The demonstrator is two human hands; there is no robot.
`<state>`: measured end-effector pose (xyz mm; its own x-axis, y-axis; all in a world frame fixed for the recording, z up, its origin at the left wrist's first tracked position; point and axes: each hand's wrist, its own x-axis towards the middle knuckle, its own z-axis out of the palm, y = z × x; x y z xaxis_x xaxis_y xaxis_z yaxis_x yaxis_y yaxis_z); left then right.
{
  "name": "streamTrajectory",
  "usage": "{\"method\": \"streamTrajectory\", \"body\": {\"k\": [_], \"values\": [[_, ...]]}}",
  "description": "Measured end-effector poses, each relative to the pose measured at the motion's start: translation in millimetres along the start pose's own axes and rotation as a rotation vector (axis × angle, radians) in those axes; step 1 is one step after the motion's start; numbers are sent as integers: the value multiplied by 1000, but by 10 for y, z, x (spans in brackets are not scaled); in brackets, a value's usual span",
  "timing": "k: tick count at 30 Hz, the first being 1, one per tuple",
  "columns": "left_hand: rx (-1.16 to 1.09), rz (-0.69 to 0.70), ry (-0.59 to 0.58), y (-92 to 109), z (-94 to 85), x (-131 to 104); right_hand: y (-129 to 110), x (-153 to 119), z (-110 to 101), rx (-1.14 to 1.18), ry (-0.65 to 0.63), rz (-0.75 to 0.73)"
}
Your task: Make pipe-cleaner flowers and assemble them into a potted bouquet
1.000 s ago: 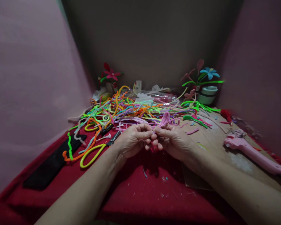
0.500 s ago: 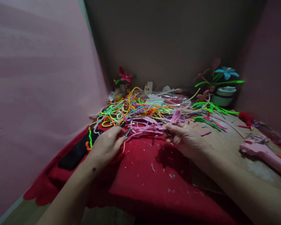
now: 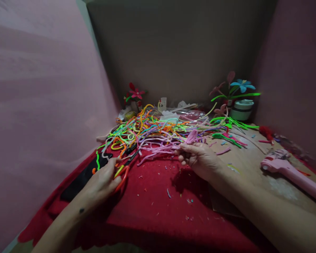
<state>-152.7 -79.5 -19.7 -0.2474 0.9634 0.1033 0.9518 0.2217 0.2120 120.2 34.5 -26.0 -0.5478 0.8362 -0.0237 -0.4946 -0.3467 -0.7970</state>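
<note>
My left hand (image 3: 105,179) is closed on the orange and yellow handles of a pair of scissors (image 3: 125,169), whose dark blades point toward the pile. Between the thumb and fingers of my right hand (image 3: 195,156) is a pink looped pipe-cleaner piece (image 3: 191,137), its loop standing up above the fingertips. Just beyond both hands spreads a tangled pile of coloured pipe cleaners (image 3: 147,130), with pink strands nearest me. Small clippings lie on the red cloth (image 3: 147,203) between my forearms.
A black phone-like slab (image 3: 77,181) lies at left. On the cardboard (image 3: 247,168) at right rests a pink glue gun (image 3: 287,168). Behind stand a red flower (image 3: 136,93), a blue flower (image 3: 242,85) and a pale green container (image 3: 241,109). Pink walls rise at both sides.
My left hand has moved back toward me and left, and the scissors' handles now show in it. My right hand still pinches the pink piece. The view has shifted slightly.
</note>
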Motion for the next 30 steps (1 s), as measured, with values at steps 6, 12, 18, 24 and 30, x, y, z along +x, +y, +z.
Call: {"method": "streamTrajectory", "body": {"k": [6,12,18,24,30], "values": [[135,-116,70,221,-60,-162,-16,-15,10,16,-10,-22],[208,321,319,561,77,-224,-20,-19,25,22,-2,-39],[511,393,342,1041,198,-197,3,-29,59,54,18,-36],[546,327,264,1229,219,-179,5,-44,91,78,12,-40],[559,252,231,1247,238,-143,10,-55,95,82,0,-43]]}}
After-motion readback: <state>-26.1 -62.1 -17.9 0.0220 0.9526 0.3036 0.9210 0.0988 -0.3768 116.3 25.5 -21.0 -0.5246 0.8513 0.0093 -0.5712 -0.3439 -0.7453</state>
